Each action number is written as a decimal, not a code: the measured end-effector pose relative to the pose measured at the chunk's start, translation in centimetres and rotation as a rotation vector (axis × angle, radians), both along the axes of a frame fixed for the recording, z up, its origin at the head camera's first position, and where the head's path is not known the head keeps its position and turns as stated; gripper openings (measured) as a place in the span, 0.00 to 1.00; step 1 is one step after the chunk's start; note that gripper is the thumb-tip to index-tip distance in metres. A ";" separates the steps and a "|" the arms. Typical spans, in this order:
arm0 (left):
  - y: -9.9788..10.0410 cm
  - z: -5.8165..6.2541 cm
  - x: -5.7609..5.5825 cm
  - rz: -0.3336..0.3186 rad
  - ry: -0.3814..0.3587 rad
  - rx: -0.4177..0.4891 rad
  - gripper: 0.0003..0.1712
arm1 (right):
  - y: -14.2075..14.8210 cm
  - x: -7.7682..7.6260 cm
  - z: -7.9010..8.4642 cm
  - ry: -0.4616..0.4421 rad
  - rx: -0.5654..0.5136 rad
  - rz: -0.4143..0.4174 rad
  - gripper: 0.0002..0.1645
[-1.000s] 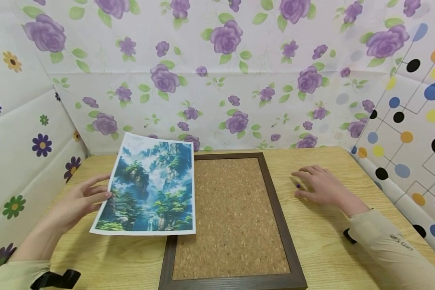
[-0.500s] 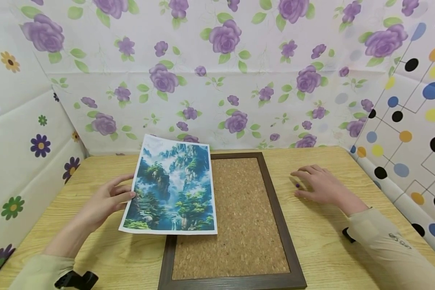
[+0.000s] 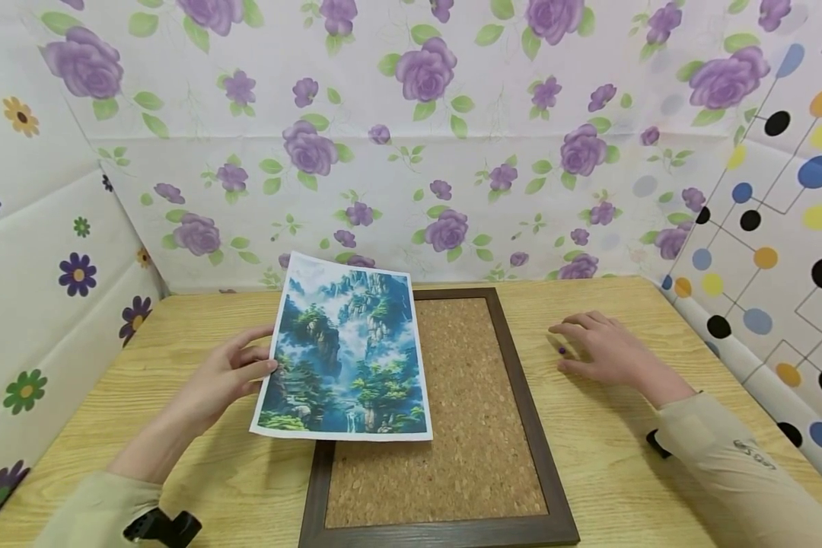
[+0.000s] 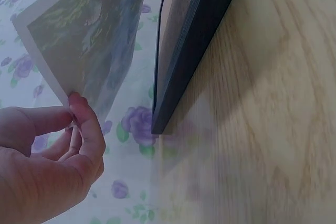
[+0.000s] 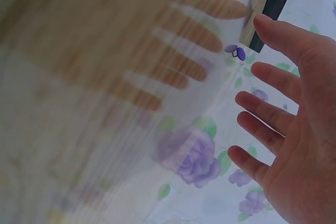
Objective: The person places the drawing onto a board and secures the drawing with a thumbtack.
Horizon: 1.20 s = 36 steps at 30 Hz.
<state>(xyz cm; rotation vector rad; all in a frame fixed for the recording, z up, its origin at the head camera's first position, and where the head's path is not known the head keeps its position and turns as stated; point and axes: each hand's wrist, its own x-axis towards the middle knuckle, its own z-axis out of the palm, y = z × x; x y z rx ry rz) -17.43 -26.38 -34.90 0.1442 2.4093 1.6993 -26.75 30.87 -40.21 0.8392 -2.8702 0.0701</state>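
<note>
My left hand [image 3: 229, 377] pinches the left edge of a printed landscape picture [image 3: 349, 354] between thumb and fingers. The white-bordered sheet shows misty blue-green mountains and is held tilted above the left part of a cork board [image 3: 445, 426]. In the left wrist view, the picture [image 4: 89, 30] hangs apart from the board's dark frame [image 4: 194, 40]. My right hand [image 3: 606, 350] hovers low over the table with its fingers spread and relaxed. A small purple tack [image 3: 562, 351] lies on the table between its thumb and fingertips; the right wrist view shows the tack [image 5: 240, 53] with its reflection.
The cork board lies in a dark brown frame [image 3: 530, 411] on the glossy wooden table [image 3: 630, 464]. Behind the table stands a wall covering [image 3: 383, 198] with purple roses. Other patterned coverings flank the table on the left and right.
My left hand has carried the picture to the right, over more of the cork board. The right hand has stayed in place beside the tack.
</note>
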 end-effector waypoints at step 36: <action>6.2 -3.1 -1.0 -0.026 -0.041 0.123 0.36 | -0.3 -0.5 0.3 -0.046 -0.013 0.000 0.32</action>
